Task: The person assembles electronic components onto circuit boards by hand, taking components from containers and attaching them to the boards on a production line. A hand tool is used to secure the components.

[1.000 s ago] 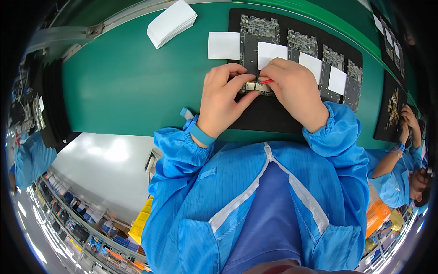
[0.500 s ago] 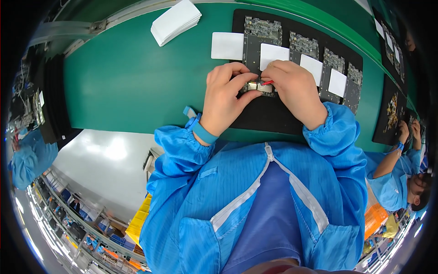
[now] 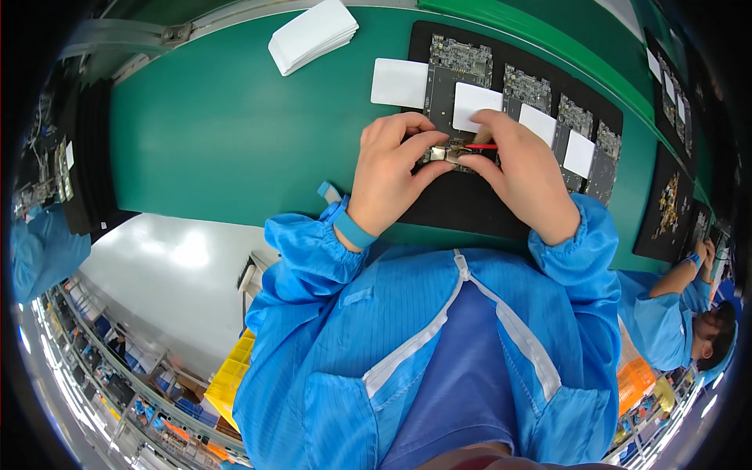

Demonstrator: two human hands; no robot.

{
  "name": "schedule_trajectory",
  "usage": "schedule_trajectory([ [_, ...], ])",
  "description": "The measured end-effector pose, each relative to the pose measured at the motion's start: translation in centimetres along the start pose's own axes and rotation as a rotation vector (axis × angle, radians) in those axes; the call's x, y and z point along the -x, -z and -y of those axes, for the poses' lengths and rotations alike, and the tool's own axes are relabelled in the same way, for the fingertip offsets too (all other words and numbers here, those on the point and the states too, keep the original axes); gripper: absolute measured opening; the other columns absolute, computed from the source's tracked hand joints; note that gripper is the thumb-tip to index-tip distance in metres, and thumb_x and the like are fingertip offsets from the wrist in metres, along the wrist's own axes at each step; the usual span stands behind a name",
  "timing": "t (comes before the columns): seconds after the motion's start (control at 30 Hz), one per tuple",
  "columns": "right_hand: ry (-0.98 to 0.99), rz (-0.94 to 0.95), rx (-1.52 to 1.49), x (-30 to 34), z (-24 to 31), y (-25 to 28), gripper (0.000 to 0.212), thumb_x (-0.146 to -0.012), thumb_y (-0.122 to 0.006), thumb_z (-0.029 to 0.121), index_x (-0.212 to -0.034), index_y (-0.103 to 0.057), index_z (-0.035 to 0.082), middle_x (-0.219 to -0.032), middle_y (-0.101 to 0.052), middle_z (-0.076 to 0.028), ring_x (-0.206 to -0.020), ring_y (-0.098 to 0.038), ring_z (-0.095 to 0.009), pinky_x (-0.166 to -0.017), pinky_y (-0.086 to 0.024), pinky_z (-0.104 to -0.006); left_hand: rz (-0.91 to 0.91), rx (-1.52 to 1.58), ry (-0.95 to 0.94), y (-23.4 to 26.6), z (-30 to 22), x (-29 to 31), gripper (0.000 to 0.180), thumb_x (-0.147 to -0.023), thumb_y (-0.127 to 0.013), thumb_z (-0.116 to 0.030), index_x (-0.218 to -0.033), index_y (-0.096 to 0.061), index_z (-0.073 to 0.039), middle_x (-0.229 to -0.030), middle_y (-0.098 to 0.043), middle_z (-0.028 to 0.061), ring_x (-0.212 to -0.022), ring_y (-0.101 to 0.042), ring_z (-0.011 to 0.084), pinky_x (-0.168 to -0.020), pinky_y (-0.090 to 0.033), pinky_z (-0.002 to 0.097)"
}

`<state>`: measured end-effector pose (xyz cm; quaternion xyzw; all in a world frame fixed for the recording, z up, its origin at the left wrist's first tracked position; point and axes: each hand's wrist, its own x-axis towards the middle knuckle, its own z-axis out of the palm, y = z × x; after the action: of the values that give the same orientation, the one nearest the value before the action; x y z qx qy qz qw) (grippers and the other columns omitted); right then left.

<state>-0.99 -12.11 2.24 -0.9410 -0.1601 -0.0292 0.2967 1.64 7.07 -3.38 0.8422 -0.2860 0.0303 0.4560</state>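
Black mat (image 3: 470, 200) is bearing four circuit boards (image 3: 576, 117); the leftmost board (image 3: 440, 98) is seemingly unfinished, others unclear. Left hand (image 3: 388, 164) is bracketing that board's silver part (image 3: 438, 154), thumb and finger apart; right hand (image 3: 529, 168) is touching a red stick (image 3: 483, 146), grip unclear.

The green bench (image 3: 219, 149) bears a white card stack (image 3: 313, 37), a black mat (image 3: 470, 204) and, rightward, apparently another dark mat (image 3: 650, 237).
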Motion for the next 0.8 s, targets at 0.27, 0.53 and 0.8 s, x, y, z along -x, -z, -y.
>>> schedule_trajectory([
  [0.27, -0.031, 0.074, 0.158, 1.3, -0.5, -0.7, 0.011, -0.082, -0.057, 0.009, -0.092, -0.054, 0.004, -0.089, -0.054, -0.013, -0.083, -0.058, -0.031, -0.070, -0.049, -0.0390, 0.019, -0.031, 0.003, 0.1, -0.4, 0.2, 0.037, -0.063, -0.082, -0.012, -0.098, -0.069, -0.009, -0.102, -0.058, 0.0048, -0.096, -0.053, 0.0254, -0.083, -0.041, 0.0356],
  [0.53, 0.160, 0.009, 0.377, 1.8, 0.2, -1.3, 0.015, -0.072, -0.059, 0.012, -0.085, -0.055, 0.007, -0.085, -0.053, -0.007, -0.082, -0.058, -0.021, -0.068, -0.049, -0.0321, -0.025, -0.040, -0.009, -0.3, -0.8, 0.0, 0.037, -0.062, -0.081, -0.015, -0.096, -0.068, -0.009, -0.102, -0.059, 0.0046, -0.097, -0.054, 0.0268, -0.085, -0.040, 0.0382],
  [0.8, -0.078, -0.006, -0.053, 2.8, -0.9, 0.6, 0.023, -0.082, -0.066, 0.015, -0.099, -0.055, 0.004, -0.093, -0.057, -0.012, -0.089, -0.057, -0.032, -0.075, -0.047, -0.0390, 0.045, -0.103, 0.016, 0.4, -1.4, 0.1, 0.044, -0.063, -0.082, -0.012, -0.105, -0.066, -0.009, -0.106, -0.055, 0.0083, -0.099, -0.051, 0.0291, -0.087, -0.040, 0.0380],
])
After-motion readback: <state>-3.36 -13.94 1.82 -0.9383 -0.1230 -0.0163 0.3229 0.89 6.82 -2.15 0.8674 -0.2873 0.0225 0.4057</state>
